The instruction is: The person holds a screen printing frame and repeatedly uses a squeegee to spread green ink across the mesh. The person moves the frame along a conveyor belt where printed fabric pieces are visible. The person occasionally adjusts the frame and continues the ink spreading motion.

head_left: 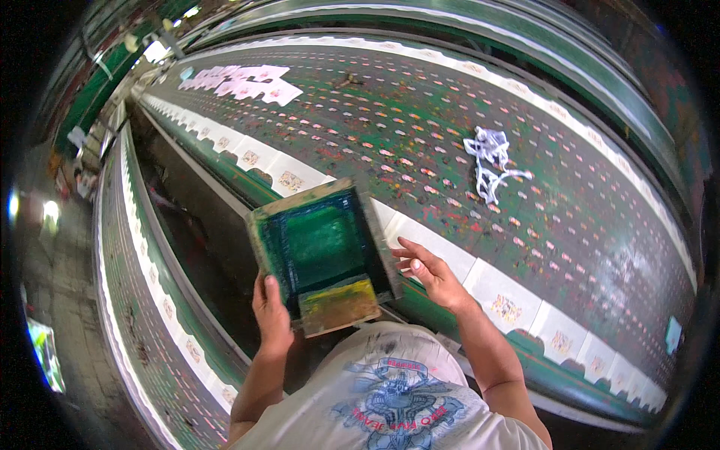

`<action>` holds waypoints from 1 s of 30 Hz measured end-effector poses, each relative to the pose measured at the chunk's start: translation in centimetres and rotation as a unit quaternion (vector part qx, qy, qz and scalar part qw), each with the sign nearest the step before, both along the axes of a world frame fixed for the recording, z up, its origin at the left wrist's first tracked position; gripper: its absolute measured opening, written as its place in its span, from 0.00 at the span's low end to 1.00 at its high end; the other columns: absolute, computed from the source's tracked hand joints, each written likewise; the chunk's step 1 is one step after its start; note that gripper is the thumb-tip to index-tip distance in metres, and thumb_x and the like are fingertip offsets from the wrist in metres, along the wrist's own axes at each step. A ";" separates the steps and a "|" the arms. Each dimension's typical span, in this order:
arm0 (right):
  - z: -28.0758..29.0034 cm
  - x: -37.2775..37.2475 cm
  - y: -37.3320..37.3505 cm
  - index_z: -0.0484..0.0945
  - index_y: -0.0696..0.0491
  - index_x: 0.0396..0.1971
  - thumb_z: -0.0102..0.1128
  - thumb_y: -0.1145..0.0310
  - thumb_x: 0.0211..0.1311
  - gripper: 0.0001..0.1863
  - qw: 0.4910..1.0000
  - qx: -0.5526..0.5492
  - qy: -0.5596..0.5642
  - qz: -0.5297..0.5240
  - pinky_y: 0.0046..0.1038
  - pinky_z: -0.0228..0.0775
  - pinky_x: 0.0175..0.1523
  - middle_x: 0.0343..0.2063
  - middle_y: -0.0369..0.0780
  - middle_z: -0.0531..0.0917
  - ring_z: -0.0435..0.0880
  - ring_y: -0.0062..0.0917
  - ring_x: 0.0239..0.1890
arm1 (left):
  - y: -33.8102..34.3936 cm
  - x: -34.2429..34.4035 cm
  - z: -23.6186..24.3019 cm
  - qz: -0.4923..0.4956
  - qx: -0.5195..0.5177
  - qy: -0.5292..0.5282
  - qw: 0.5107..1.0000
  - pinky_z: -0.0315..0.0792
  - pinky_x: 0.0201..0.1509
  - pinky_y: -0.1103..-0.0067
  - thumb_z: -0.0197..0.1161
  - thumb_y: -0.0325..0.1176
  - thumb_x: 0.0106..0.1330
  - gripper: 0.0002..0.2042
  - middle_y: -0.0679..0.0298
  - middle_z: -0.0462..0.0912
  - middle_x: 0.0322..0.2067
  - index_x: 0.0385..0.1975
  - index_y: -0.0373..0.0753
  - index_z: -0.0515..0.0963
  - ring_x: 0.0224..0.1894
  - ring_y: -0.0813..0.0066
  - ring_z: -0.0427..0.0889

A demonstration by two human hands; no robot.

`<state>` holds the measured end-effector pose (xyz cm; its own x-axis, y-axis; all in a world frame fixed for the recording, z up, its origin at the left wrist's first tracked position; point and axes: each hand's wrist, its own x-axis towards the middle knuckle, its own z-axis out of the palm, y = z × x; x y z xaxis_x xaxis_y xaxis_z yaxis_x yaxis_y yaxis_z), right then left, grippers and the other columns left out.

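Observation:
In front of my body, a screen-printing frame [321,238] with green mesh and dark blue-green margins is tilted slightly. Its wooden rim is stained with ink. My left hand [271,319] grips the frame's left side near the lower corner, thumb on top and the other fingers hidden beneath. Across the frame's near end lies a wooden squeegee [340,309], smeared yellow and brown. Just off the frame's right edge is my right hand [436,279], its fingers apart and nothing in them.
A long, ink-speckled printing table [360,127] runs past me, edged with white printed fabric pieces [514,300]. On it lie a crumpled white cloth [489,161] and several pink printed pieces [240,82]. A second table [139,285] stands left, across a dark aisle.

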<state>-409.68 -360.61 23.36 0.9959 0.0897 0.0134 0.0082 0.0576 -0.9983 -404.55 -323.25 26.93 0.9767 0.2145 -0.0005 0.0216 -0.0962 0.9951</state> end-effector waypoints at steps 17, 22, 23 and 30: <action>1.3 0.9 5.1 0.66 0.63 0.82 0.66 0.67 0.82 0.36 0.873 0.155 -0.110 -0.450 0.29 0.63 0.74 0.68 0.42 0.78 0.75 0.24 0.68 | -11.1 20.4 4.5 -0.387 -0.072 -0.138 0.909 0.76 0.63 0.77 0.71 0.23 0.72 0.28 0.70 0.84 0.53 0.72 0.27 0.77 0.52 0.80 0.81; 8.1 8.6 8.1 0.69 0.59 0.82 0.64 0.68 0.84 0.33 0.852 0.058 -0.188 -0.486 0.15 0.64 0.53 0.59 0.33 0.82 0.74 0.11 0.49 | -11.9 29.7 10.2 -0.397 -0.097 -0.252 0.877 0.75 0.73 0.73 0.66 0.14 0.68 0.39 0.54 0.80 0.71 0.82 0.27 0.64 0.68 0.72 0.82; 7.8 9.3 8.8 0.69 0.58 0.83 0.64 0.69 0.85 0.32 0.848 0.054 -0.180 -0.495 0.15 0.63 0.51 0.55 0.30 0.79 0.71 0.11 0.46 | -12.2 31.1 10.3 -0.391 -0.127 -0.286 0.866 0.73 0.77 0.71 0.66 0.13 0.68 0.40 0.51 0.76 0.76 0.83 0.27 0.62 0.73 0.69 0.79; -0.1 11.0 16.0 0.71 0.53 0.82 0.63 0.73 0.85 0.31 0.831 0.087 -0.014 -0.549 0.15 0.68 0.58 0.51 0.28 0.78 0.74 0.12 0.48 | -7.5 35.7 -1.0 -0.464 -0.107 -0.149 0.867 0.67 0.84 0.68 0.64 0.11 0.64 0.38 0.47 0.74 0.78 0.79 0.27 0.69 0.79 0.63 0.74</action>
<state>-398.66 -344.63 23.29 0.4748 -0.8789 -0.0453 0.1741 0.1443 -0.9741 -368.86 -330.78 25.94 0.6926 -0.6372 0.3381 -0.2269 0.2524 0.9406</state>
